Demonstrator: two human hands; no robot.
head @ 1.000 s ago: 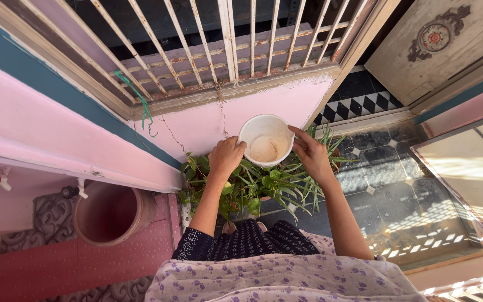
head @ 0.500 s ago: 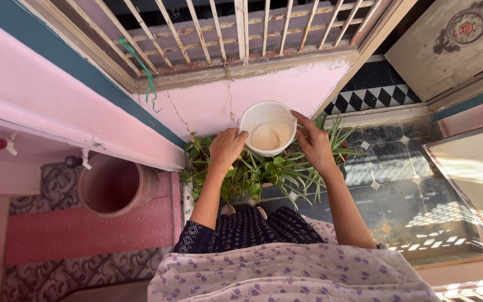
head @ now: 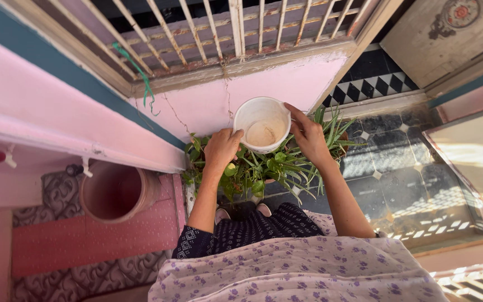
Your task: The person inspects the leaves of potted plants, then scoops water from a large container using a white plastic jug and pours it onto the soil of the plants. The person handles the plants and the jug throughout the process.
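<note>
Left hand (head: 222, 149): fingers clasp white bucket (head: 262, 124) rim.
Right hand (head: 307, 136): grips opposite rim (above green plants (head: 269, 170)).

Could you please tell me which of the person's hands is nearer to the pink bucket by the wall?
Left. The left hand grips the white bowl's near rim, on the side toward the pink bucket; the right hand holds the bowl's far side, farther away.

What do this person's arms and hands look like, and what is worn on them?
Both forearms are bare from the elbow down. The left hand and right hand wear no gloves, and no rings show. The left upper arm has a short dark navy sleeve with small white dots. A lilac floral cloth hides the right sleeve.
</note>
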